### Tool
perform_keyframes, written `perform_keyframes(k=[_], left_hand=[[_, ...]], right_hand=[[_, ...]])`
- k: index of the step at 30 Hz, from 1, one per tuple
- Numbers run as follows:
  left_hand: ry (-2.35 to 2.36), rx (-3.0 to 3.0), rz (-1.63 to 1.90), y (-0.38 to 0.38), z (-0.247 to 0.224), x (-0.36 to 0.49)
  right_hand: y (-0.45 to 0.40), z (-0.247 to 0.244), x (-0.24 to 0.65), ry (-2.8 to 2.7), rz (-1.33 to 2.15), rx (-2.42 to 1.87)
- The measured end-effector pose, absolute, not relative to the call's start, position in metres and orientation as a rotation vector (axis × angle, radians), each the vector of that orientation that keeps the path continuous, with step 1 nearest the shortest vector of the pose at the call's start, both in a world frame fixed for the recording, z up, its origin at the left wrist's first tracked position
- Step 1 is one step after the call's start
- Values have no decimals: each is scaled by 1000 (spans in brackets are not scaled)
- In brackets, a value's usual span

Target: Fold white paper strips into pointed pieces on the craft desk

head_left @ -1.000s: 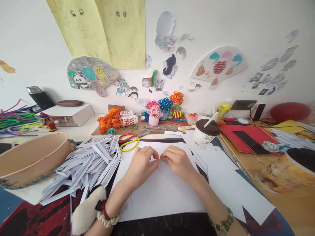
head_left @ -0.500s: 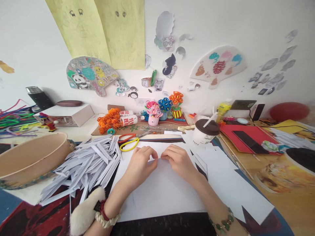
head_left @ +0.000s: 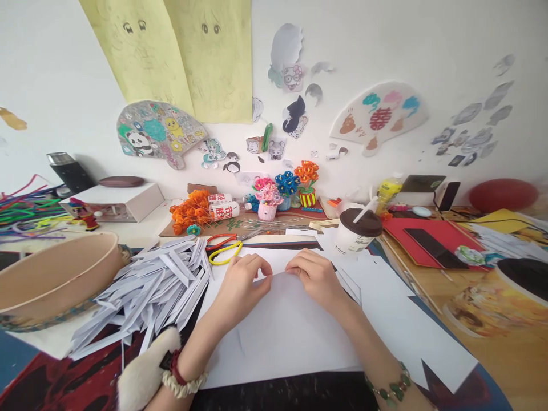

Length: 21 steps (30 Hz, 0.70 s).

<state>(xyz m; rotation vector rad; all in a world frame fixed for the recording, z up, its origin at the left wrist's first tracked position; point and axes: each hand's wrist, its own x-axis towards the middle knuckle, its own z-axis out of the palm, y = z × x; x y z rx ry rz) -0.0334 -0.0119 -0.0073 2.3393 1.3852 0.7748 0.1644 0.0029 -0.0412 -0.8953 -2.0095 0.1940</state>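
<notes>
Above a large white sheet (head_left: 282,342), my left hand (head_left: 244,282) and my right hand (head_left: 314,277) face each other, thumbs and forefingers pinched. A thin piece of white paper (head_left: 279,273) spans the small gap between the fingertips. Its outline blends into the sheet beneath, so its full shape cannot be made out. To the left of my left hand lies a heap of folded white paper strips (head_left: 158,291). Scissors (head_left: 226,252) with red and yellow handles rest just beyond that hand.
A lidded cup with a straw (head_left: 358,231) stands behind my right hand. An oval bowl (head_left: 60,279) sits at far left. More white sheets (head_left: 411,319) lie to the right, near a painted cup (head_left: 492,302). Small flower pots (head_left: 267,211) line the back, by the wall.
My hands have moved slightly apart, widening the gap between the fingertips. Both still pinch the paper. The view has shifted a little; surrounding things stay put.
</notes>
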Motion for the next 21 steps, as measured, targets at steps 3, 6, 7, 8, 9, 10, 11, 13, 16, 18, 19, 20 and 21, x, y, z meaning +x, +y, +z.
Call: perform_keyframes(k=[3, 6, 7, 8, 9, 10, 11, 13, 16, 18, 19, 20, 21], left_hand=[[1379, 2341, 778, -11, -7, -34], [1379, 2344, 776, -11, -7, -35], [1379, 2343, 774, -11, -7, -35], [1379, 2342, 773, -11, -7, -35], [1378, 2343, 773, -11, -7, -36], [1379, 2343, 773, -11, -7, -36], [1382, 2343, 774, -11, -7, -37], [1386, 2338, 774, -11, -6, -38], [1385, 2326, 764, -10, -6, -39], [1379, 2326, 758, -10, -5, -39], [1378, 2328, 758, -10, -5, -39], [1377, 2329, 759, -10, -5, -39], [1377, 2328, 761, -10, -4, -40]], right_hand=[[4, -42, 165, -2002, 188, -901], [4, -41, 166, -1999, 184, -915], [5, -41, 166, -1995, 182, -919], [5, -41, 166, -1993, 179, -921], [5, -41, 167, -1991, 176, -923], [5, -40, 167, -1987, 173, -923], [5, -40, 168, -1982, 172, -924], [6, -39, 170, -1959, 177, -927], [6, -38, 172, -1925, 187, -932], [7, -39, 172, -1925, 187, -933], [7, -39, 173, -1928, 184, -933], [8, -40, 174, -1930, 178, -935], [8, -40, 175, -1929, 170, -938]])
